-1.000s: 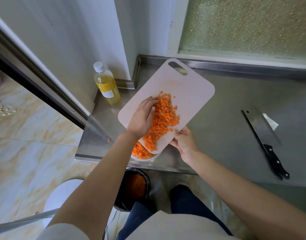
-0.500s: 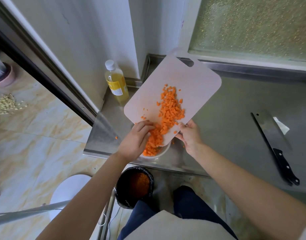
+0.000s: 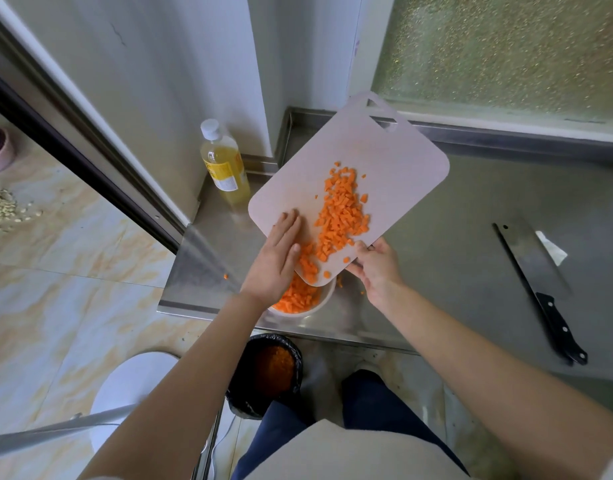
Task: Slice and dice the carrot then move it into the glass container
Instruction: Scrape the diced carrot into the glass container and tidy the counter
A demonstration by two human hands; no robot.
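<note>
A pale cutting board (image 3: 377, 161) is tilted over the glass container (image 3: 324, 301) at the counter's front edge. Diced carrot (image 3: 343, 213) lies in a band down the board, and more dice fill the container below its lower corner. My right hand (image 3: 376, 268) grips the board's lower right edge. My left hand (image 3: 275, 261) lies flat with straight fingers on the board's lower left, beside the carrot pile, and it hides part of the container.
A cleaver (image 3: 537, 282) with a black handle lies on the steel counter (image 3: 454, 244) at the right. A bottle of yellow liquid (image 3: 223, 164) stands in the left corner. A black bin (image 3: 265, 372) sits on the floor below the counter edge.
My left hand swept carrot down into the container, then moved back up onto the board's lower left. The pile on the board is thinner and the container holds more.
</note>
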